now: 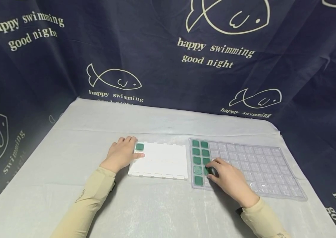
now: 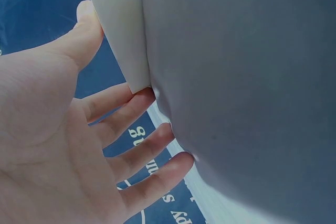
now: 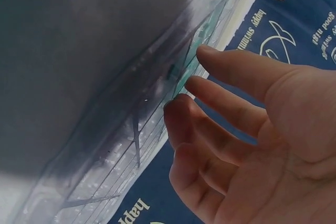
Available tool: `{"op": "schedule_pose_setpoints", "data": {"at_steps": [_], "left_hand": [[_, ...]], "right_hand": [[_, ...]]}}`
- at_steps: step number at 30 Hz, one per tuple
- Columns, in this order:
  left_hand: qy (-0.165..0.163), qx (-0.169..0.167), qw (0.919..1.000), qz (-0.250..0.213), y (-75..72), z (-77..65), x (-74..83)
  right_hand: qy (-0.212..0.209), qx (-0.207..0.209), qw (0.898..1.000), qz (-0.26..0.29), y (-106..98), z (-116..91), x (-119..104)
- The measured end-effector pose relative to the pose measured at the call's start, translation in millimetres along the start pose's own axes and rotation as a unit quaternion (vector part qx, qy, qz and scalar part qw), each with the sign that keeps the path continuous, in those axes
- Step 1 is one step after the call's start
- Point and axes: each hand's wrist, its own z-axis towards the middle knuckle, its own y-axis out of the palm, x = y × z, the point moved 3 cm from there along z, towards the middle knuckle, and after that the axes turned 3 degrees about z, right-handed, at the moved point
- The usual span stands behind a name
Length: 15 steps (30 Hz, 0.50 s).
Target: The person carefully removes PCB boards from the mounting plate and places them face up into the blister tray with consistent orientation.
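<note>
A flat white board (image 1: 162,160) with notched edges lies on the table, and a green square chip (image 1: 139,146) sits at its far left corner. My left hand (image 1: 121,153) rests at the board's left side, thumb over the top and fingers fairly straight along the edge. To the right is a clear plastic tray (image 1: 254,168) of square pockets, with green chips (image 1: 196,152) in its two left columns. My right hand (image 1: 229,177) is over the tray, thumb and index finger spread at a chip in the second column. That chip is partly hidden; a firm pinch does not show.
A white cloth covers the table (image 1: 144,208). Dark blue curtains (image 1: 162,43) printed with fish and lettering stand behind it and on both sides. The tray's near-left edge is close to the board's right edge, with a narrow gap between them.
</note>
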Motion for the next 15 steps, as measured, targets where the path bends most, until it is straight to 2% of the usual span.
{"op": "schedule_pose_setpoints", "data": {"at_steps": [9,15], "left_hand": [[0.001,-0.002,1.0000,-0.002,1.3,-0.1,-0.6],[0.001,-0.001,1.0000,-0.001,0.2,-0.2,-0.2]], "right_hand": [[-0.010,0.005,1.000,-0.009,-5.0,4.2,-5.6],[-0.029,0.016,0.999,-0.006,-13.0,19.2,-19.3]]}}
